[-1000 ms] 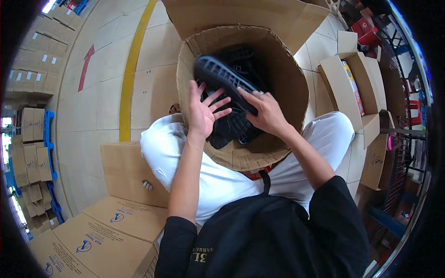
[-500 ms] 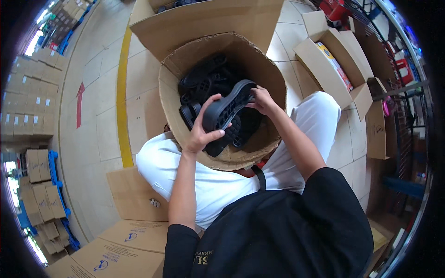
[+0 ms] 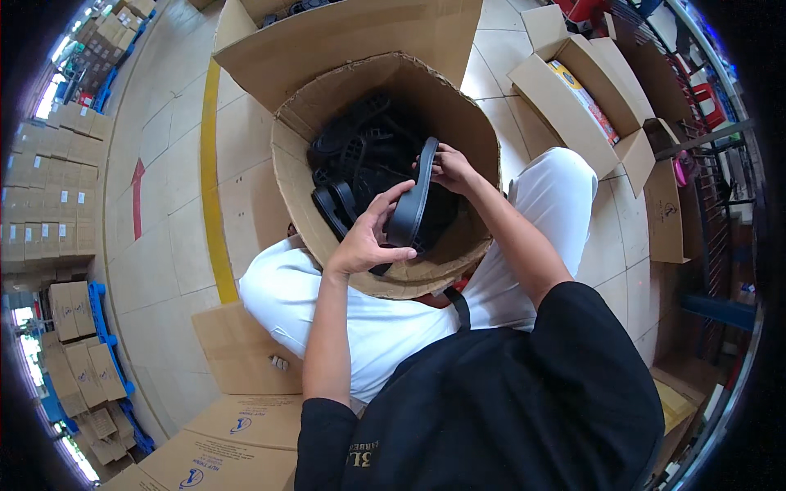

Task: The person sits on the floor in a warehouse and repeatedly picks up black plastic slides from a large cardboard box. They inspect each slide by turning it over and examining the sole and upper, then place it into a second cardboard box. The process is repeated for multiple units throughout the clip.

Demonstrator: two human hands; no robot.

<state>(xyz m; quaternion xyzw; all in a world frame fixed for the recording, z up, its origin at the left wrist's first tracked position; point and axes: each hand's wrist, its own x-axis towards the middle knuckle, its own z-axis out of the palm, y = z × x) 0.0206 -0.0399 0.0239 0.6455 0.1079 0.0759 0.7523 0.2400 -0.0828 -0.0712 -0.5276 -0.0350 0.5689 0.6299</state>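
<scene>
Above the opening of a round cardboard bin [image 3: 293, 164] I hold a black shoe sole [image 3: 412, 203], turned up on its edge so its smooth side wall shows. My left hand [image 3: 363, 243] grips the near end, thumb and fingers apart around it. At the far end, the fingers of my right hand [image 3: 453, 168] are closed on the sole; its fingertips are partly hidden behind it. More black soles with ribbed, grid-like hollows [image 3: 354, 151] lie jumbled inside the bin, below my hands.
Behind the bin stands a large open carton [image 3: 352, 41] with dark pieces in it. An open box [image 3: 565, 106] with a colourful package sits at the right, near a metal rack [image 3: 729, 164]. Closed cartons [image 3: 221, 446] lie at the lower left. A yellow line [image 3: 211, 188] crosses the tiled floor.
The sole has been turned in my hands from showing its hollow grid face to standing on edge, its side wall toward me. Both hands still hold it.
</scene>
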